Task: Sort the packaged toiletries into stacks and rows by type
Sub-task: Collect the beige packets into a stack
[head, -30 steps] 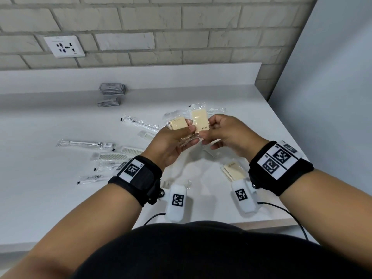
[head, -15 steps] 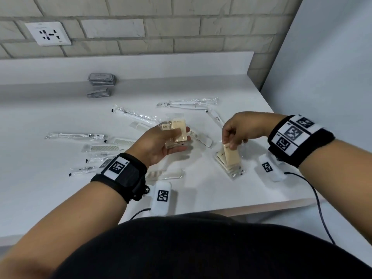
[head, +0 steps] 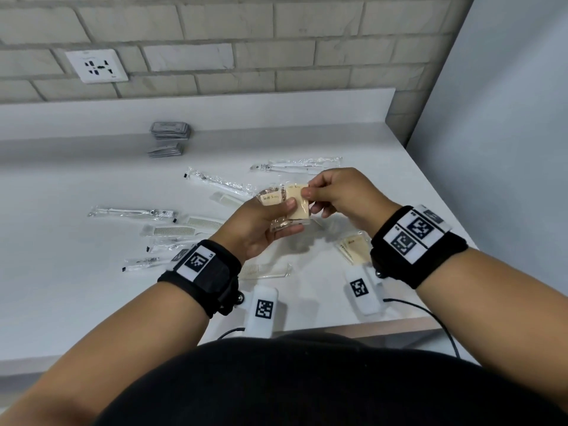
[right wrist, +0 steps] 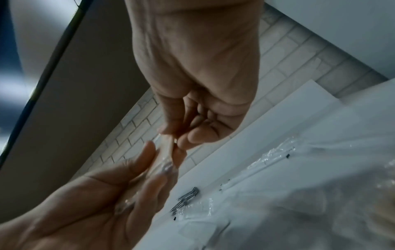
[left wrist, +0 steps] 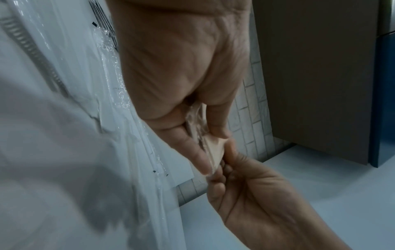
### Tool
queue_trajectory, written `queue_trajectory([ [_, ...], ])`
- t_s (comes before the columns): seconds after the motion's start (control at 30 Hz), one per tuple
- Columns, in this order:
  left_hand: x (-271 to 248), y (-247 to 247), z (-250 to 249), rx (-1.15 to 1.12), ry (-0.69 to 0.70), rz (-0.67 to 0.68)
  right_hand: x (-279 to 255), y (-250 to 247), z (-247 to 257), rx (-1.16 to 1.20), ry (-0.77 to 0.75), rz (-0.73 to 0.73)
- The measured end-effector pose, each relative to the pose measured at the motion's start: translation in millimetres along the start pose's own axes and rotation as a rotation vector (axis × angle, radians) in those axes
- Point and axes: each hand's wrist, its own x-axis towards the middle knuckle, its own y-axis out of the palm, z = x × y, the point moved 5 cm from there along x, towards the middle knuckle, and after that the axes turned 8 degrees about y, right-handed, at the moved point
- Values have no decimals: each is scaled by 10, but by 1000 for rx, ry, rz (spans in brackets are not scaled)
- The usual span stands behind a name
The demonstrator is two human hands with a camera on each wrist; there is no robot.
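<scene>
Soap packets [head: 284, 207], tan bars sealed in clear film, are held above the middle of the bench [head: 76, 296]. The left hand [head: 261, 229] is curled round the small bundle, thumb on top and fingers beneath. The right hand [head: 341, 195] pinches the upper corner of the front packet between thumb and forefinger; that pinch is also seen in the left wrist view [left wrist: 215, 152].

The packets are judged light and fairly stiff at the core, but the film looks glossy and is likely to slip, so the bar itself should be taken across its flat faces rather than by the loose wrapper edge. A started soap stack [head: 353, 249] lies at about four o'clock from the held bundle, partly hidden by the right wrist.

Bagged combs [head: 175, 230] and slim wrapped toothbrushes [head: 132, 212] are scattered toward nine o'clock, and grey sachet stacks [head: 169, 130] sit well apart toward eleven o'clock.
</scene>
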Motion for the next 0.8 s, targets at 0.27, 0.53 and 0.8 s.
queue_trajectory([
  [0.27,-37,-86,-144,-35,73,-20,34,55,144,90,-35,69],
  [0.53,-20,-263,-202,62,5,-87,69,-5,149,-96,0,116],
  [0.8,69,-178,-202,136,55,-120,34,27,80,2,70,151],
])
